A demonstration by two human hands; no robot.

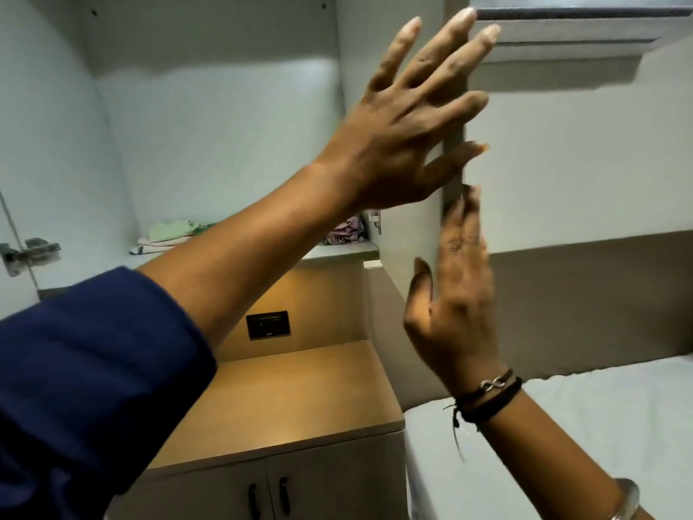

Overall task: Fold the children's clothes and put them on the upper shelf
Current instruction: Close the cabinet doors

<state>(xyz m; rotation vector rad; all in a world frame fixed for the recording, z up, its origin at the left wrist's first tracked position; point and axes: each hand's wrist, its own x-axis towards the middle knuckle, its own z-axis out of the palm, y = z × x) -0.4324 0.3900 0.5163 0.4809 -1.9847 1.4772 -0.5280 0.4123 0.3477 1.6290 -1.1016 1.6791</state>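
With folded clothes [176,234] already lying on upper shelf [337,253], reaching left hand [408,118] and right hand [457,294], both spread flat and empty, onto cabinet door [453,174], probably for closing.

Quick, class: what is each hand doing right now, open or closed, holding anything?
Left hand: open, fingers spread, holding nothing, at the door edge.
Right hand: open, flat, holding nothing, by the same edge.
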